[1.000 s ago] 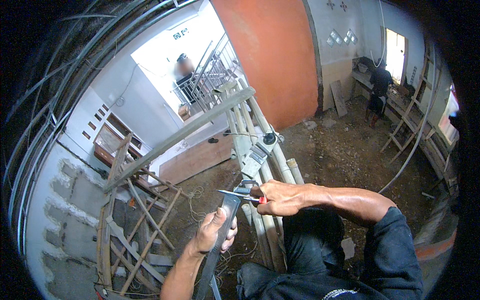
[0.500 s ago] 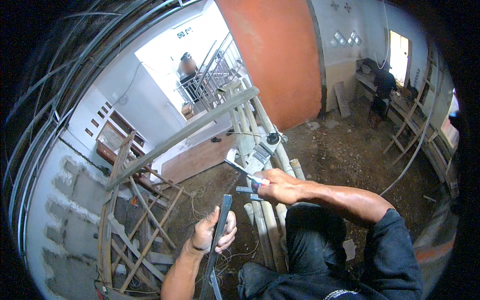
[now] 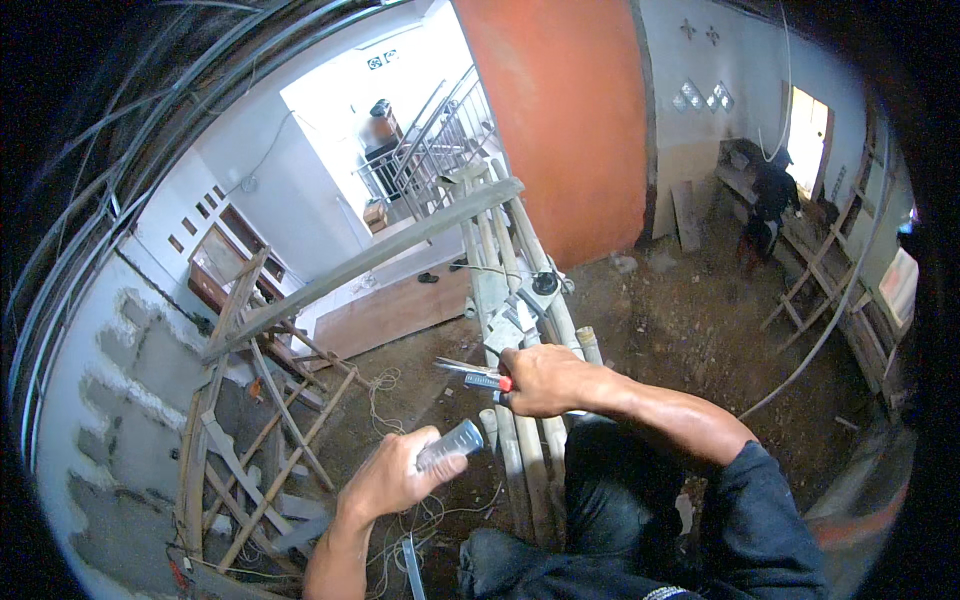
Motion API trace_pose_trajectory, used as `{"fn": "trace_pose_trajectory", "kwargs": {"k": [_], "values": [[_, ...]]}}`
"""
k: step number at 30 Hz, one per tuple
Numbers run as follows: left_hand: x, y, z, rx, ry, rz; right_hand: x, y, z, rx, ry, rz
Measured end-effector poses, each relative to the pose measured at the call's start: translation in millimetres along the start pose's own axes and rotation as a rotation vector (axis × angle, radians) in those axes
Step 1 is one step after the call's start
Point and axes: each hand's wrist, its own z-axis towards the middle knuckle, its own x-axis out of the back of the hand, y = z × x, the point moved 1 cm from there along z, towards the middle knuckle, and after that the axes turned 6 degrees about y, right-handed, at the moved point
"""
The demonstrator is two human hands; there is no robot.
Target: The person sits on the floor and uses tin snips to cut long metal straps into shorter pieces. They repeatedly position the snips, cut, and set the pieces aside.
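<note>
My left hand is closed round a grey metal channel profile, whose cut end points up and to the right. My right hand grips a pair of snips with a red part by the fingers; their dark blades are spread and point left, apart from the profile. Below my left hand a narrow metal strip shows; whether it belongs to the profile I cannot tell. Just beyond my right hand, a grey device with a round black part lies on the bamboo poles.
A long wooden beam crosses over the bamboo platform. Timber trestles stand at left, with loose string near them. An orange wall rises ahead. One person is by the stair railing, another by the window at right.
My left hand has turned and tilted the profile, so its end now faces up and right. My right hand has shifted slightly lower, and the snips' blades now point more to the left.
</note>
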Motion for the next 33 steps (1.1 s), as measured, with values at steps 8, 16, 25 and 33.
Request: {"fn": "trace_pose_trajectory", "kwargs": {"k": [8,16,25,33], "values": [[5,13,-20,-0.057,-0.045,0.496,-12,-36,-12,0.064,-0.252,0.782],[31,19,-37,-0.156,0.281,0.843,-34,-58,-26,-0.038,-0.236,1.125],[-31,-36,-12,-0.173,0.890,-1.495,-34,-74,-44,-0.045,0.057,1.074],[-58,-24,31,0.115,0.293,-1.814,-75,-62,-73,-0.118,0.060,1.000]]}}
